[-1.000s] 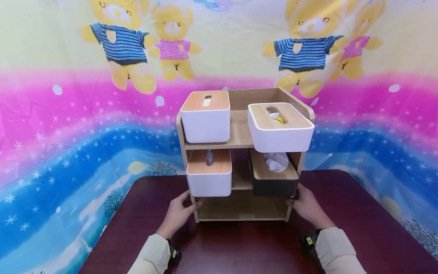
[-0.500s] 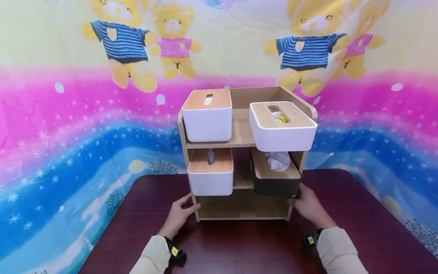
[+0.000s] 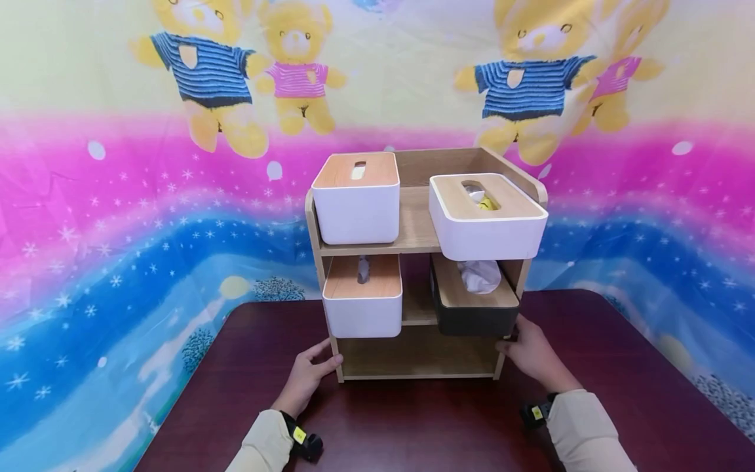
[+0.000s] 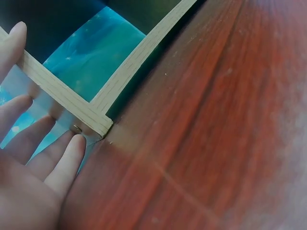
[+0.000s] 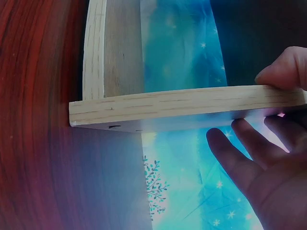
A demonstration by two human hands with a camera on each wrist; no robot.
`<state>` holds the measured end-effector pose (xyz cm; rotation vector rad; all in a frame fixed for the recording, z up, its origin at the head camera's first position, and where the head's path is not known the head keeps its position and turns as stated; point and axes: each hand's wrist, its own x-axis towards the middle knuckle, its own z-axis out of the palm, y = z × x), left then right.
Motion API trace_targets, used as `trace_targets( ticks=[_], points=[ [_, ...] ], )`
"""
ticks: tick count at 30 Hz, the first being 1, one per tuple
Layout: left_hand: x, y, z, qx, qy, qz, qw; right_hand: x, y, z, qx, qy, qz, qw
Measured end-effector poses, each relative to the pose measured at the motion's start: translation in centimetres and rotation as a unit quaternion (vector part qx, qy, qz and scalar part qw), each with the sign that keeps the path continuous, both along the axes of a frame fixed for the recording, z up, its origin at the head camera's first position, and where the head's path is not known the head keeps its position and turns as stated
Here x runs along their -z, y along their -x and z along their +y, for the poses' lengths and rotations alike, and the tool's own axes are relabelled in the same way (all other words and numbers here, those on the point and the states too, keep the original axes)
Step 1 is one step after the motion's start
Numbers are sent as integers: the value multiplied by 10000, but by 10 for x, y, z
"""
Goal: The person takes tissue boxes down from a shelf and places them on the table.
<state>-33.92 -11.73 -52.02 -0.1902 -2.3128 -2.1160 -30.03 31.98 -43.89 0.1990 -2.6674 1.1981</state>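
A small wooden shelf [image 3: 417,357] with three levels stands upright on the dark red table. My left hand [image 3: 303,377] holds its left side panel low down, thumb at the front edge and fingers along the outer face. On the opposite side, my right hand [image 3: 533,354] grips the right panel between thumb and fingers, as the right wrist view shows. The top level bears a white tissue box [image 3: 356,215] at left and another white tissue box [image 3: 494,240] at right, jutting out in front. Below are a white tissue box [image 3: 362,318] and a black tissue box [image 3: 478,322].
The table [image 3: 413,426] spreads out around the shelf, its far corners rounded. Close behind it hangs a cloth backdrop [image 3: 147,196] printed with bears and snowflakes. The lowest shelf level has a bare board.
My left thumb has slid slightly down the left panel's front edge. The right hand keeps its hold. The shelf and the tissue boxes keep their places, with only a small shift of the head view.
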Motion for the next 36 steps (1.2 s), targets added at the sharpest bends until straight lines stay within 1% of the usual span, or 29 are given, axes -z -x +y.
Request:
trace_targets(
  ticks=[6, 11, 15, 18, 23, 27, 32, 36],
  points=[
    [3, -6, -2, -24, 8, -157, 9999, 2, -4, -2, -78, -45, -6, 10000],
    [4, -8, 0, 36, 69, -144, 9999, 2, -7, -1, -38, -67, 47, 10000],
    [6, -7, 0, 53, 112, -188, 9997, 0, -7, 0, -32, -130, 39, 9999],
    [4, -5, 0, 89, 89, -241, 9996, -1, -8, 1, -45, -204, 34, 9998],
    [0, -3, 1, 162, 27, -170, 9997, -5, -7, 5, -87, -364, 106, 9992],
    [0, -2, 2, 157, -37, -92, 9998, -8, -6, 8, -118, -509, 197, 9984],
    [1, -2, 1, 151, 45, -36, 9999, -14, -11, 12, -184, -732, 411, 9963],
    [1, -1, 0, 127, 82, -74, 9999, -24, -17, 17, -174, -1056, 509, 9929]
  ],
)
